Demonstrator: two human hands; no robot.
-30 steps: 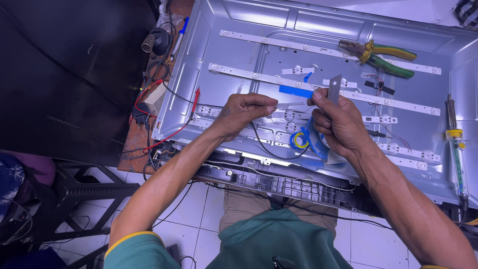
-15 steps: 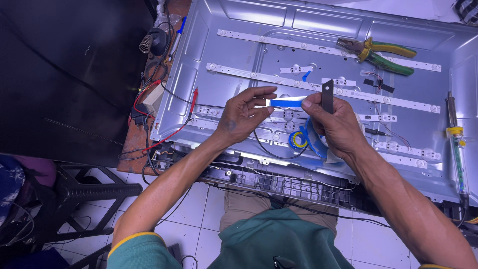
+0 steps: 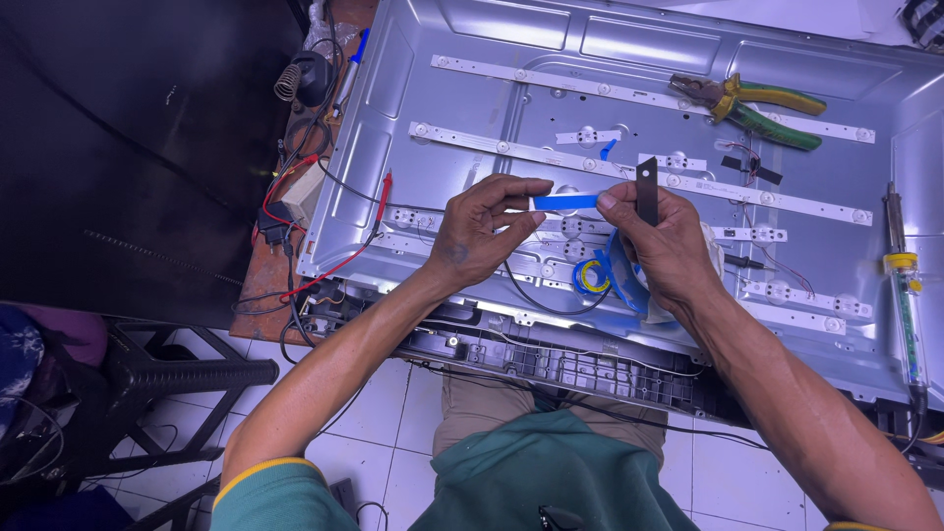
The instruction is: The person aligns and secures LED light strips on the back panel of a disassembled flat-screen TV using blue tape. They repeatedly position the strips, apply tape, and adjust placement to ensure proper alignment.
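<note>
Over an opened grey metal screen back panel (image 3: 472, 88) both my hands hold a short strip of blue tape (image 3: 564, 202) stretched between them. My left hand (image 3: 482, 234) pinches the strip's left, white-backed end. My right hand (image 3: 667, 241) pinches its right end and also grips a thin dark blade (image 3: 646, 189) standing upright, with a blue tape roll (image 3: 625, 280) hanging under the palm. White light strips (image 3: 629, 172) run across the panel beneath my hands. A small yellow-and-blue roll (image 3: 590, 277) lies between my wrists.
Green-and-yellow pliers (image 3: 752, 103) lie at the panel's upper right. A soldering iron (image 3: 903, 280) rests along the right edge. Red and black probe leads (image 3: 339, 246) and a coil stand (image 3: 295, 77) sit on the wooden bench left. A black stool (image 3: 167, 379) stands on the tiled floor.
My hands have drawn apart, pulling a blue tape strip out between them. The dark blade in my right hand stays upright.
</note>
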